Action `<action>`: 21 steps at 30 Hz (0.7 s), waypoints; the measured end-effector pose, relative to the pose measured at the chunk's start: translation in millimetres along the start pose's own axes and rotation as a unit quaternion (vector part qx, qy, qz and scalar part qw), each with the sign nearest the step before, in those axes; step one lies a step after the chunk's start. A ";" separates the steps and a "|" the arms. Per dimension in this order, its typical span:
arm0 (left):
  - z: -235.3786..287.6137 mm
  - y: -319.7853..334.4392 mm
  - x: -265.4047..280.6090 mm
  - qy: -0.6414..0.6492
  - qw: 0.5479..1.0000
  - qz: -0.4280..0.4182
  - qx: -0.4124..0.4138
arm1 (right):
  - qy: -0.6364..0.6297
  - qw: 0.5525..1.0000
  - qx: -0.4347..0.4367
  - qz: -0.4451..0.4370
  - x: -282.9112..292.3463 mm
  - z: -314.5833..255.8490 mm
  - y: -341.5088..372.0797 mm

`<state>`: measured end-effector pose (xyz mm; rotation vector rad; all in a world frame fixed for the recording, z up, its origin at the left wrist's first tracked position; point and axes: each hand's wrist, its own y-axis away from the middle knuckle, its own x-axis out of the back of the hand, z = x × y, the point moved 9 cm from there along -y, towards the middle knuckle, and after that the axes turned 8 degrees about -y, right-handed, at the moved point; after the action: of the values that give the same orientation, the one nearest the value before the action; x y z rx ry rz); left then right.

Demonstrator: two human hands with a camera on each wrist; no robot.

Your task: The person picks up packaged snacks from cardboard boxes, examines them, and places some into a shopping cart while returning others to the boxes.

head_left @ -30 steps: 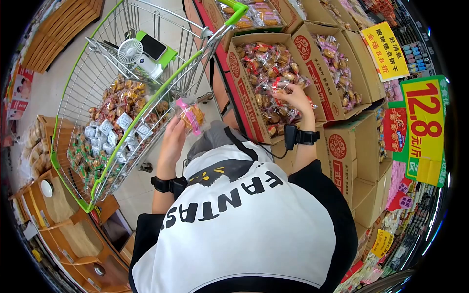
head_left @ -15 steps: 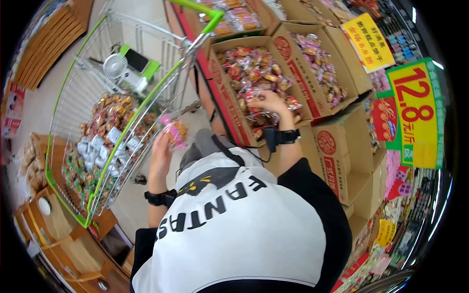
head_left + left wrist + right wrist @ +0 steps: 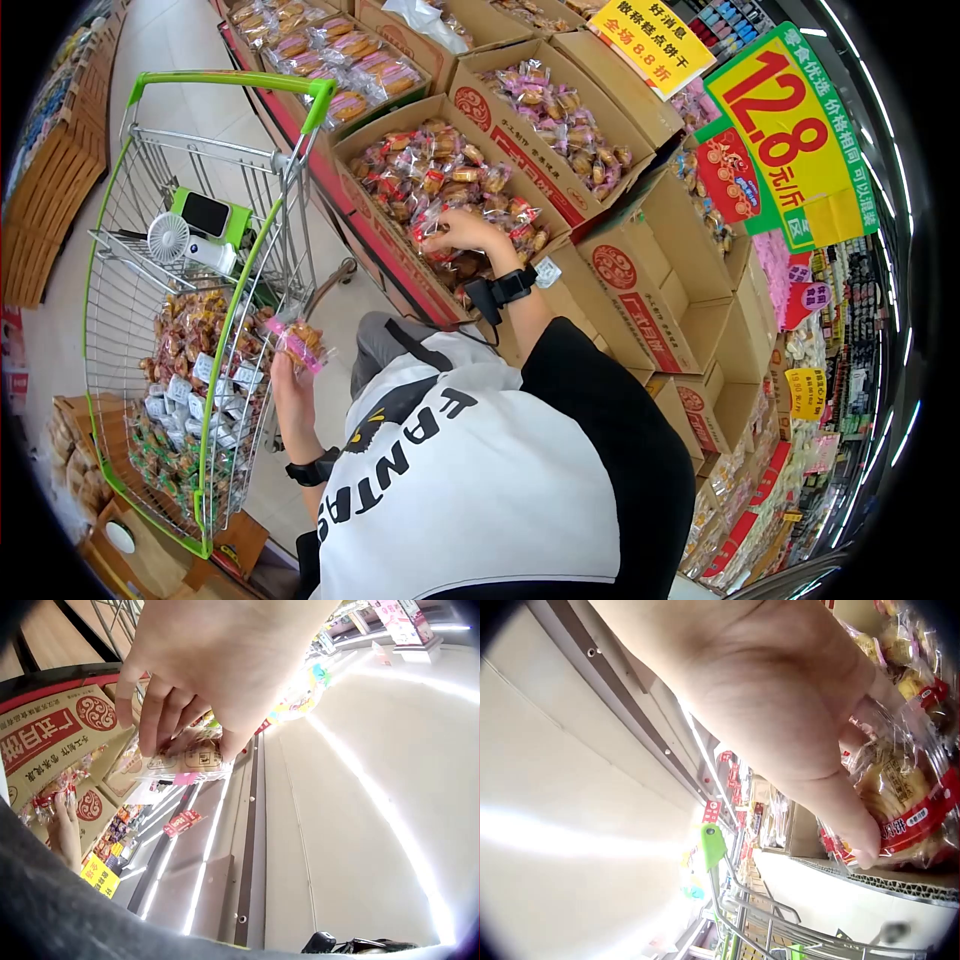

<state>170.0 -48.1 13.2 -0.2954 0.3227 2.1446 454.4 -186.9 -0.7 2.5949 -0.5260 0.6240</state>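
My left hand (image 3: 293, 400) holds a clear packet with a pink band and a golden-brown pastry (image 3: 302, 345) inside, raised beside the cart. In the left wrist view its fingers (image 3: 171, 712) curl over the crinkled wrapper. My right hand (image 3: 466, 232) reaches into an open carton (image 3: 395, 262) heaped with wrapped mooncakes (image 3: 430, 165). The right wrist view shows its thumb and a finger pinching a mooncake in clear wrap with a red label (image 3: 896, 791), among others of the same kind.
A green-edged shopping cart (image 3: 240, 300) stands at the left, holding bagged sweets (image 3: 185, 330), a white fan (image 3: 168, 238) and a phone (image 3: 206, 214). More cartons of wrapped pastries (image 3: 555, 120) adjoin mine. A yellow-green price sign (image 3: 785, 135) hangs at the right.
The head view has turned, showing more of the cart and the far cartons. My right hand has shifted across the mooncakes toward the carton's aisle-side wall. The left hand keeps hold of its packet.
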 end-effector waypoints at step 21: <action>7.1 -3.3 -10.4 -0.004 1.000 0.009 0.009 | 0.042 0.998 -0.021 0.039 13.1 40.1 -4.0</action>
<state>177.8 -51.8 22.9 -0.2744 0.3405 2.1600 480.6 -205.9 -27.9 2.5068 -0.6090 0.7354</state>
